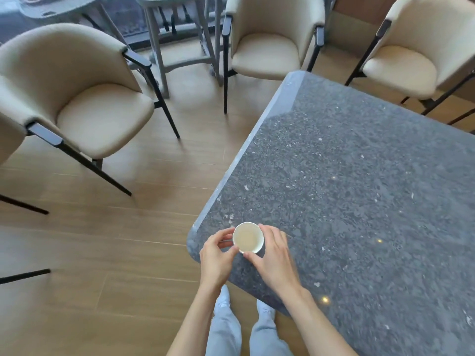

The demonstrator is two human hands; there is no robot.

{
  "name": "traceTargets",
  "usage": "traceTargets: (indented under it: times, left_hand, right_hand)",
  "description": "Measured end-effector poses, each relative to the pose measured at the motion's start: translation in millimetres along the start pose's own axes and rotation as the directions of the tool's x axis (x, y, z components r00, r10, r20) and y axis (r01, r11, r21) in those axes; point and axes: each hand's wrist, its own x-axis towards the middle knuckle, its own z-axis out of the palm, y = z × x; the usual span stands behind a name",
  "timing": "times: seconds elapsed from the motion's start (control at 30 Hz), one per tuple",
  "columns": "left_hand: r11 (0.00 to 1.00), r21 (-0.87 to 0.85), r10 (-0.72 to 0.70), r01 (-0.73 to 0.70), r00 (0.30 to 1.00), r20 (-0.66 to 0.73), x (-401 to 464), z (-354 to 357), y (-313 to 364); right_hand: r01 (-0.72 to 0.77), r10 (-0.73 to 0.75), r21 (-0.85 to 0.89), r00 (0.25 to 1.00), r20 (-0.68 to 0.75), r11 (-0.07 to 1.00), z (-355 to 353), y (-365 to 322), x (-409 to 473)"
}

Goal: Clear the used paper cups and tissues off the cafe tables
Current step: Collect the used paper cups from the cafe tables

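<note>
Both hands are gripping the paper cup point(248, 237) (upright, near the table's point(359, 176) corner): left hand point(216, 255) at nine o'clock, right hand point(273, 255) at three, fingers curled round.

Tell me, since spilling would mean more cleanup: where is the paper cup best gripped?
Probably around its side wall just under the rim, coming from the side. The paper cup stands upright and open-topped near the table corner, and the left hand and right hand already flank it.
</note>
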Motion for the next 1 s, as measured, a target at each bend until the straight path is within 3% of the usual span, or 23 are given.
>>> traceTargets:
  times: [0.33,0.6,0.8,1.0]
  left_hand:
    - [0.999,0.003,-0.040,0.042,0.978,-0.207,-12.5,7.4,25.1]
    - [0.904,-0.425,-0.137,-0.043,0.913,-0.384,-61.2,-34.4,77.5]
    - [0.844,-0.506,-0.170,-0.179,0.805,-0.569,-129.6,-84.1,88.3]
    - [0.760,-0.541,-0.229,-0.360,0.631,-0.741,-206.7,-144.4,72.0]
  right_hand:
    - [0.067,-0.067,0.008,0.993,0.097,0.998,-41.5,-4.8,14.1]
    - [0.167,-0.175,0.361,0.984,-0.010,0.917,-91.8,-56.9,9.7]
    - [0.240,-0.290,0.482,0.956,0.032,0.843,-88.5,-100.3,-18.3]
    - [0.305,-0.452,0.560,0.881,0.141,0.770,-58.4,-162.7,-68.7]
